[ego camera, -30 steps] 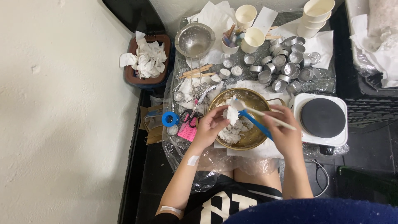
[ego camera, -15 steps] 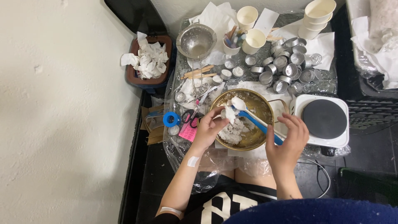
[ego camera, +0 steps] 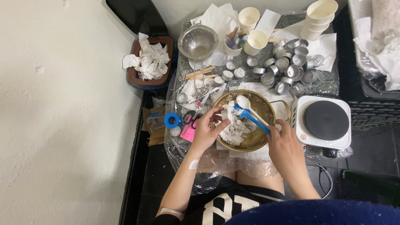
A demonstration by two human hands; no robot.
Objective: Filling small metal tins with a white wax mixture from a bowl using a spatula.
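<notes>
Left hand: the left hand (ego camera: 205, 132) is curled around a small white container (ego camera: 225, 113), fingers clenched on it; the container is tilted over the near-left part of the bowl
Right hand: the right hand (ego camera: 286, 139) grasps the blue handle end of a spoon (ego camera: 250, 113) between thumb and fingers, closed on it
Bowl: a brass-coloured bowl (ego camera: 266, 109) sits between the two hands, directly ahead of the body; it holds a heap of white flaky wax (ego camera: 234, 132)
Spoon axis: the long axis runs diagonally from the right hand up and away toward the left; the white spoon head lies at the far end, above the wax and just beyond the left fingertips
Key relation: the spoon head is just beside the container held by the left hand; the left hand is nearer to the heap, the right hand stands at the bowl's right rim
Right of right hand: a white hot plate (ego camera: 326, 121) with a dark round top, just beside the bowl
Beyond both hands: a cluster of small metal cups (ego camera: 287, 68), paper cups (ego camera: 255, 41), a metal strainer (ego camera: 198, 41), wooden sticks (ego camera: 199, 73)
Left of left hand: a blue tape roll (ego camera: 172, 120), scissors (ego camera: 191, 117), and farther off a brown tub of crumpled tissues (ego camera: 146, 62)
Tabletop: the tabletop (ego camera: 329, 85) is covered with clear plastic film
</notes>
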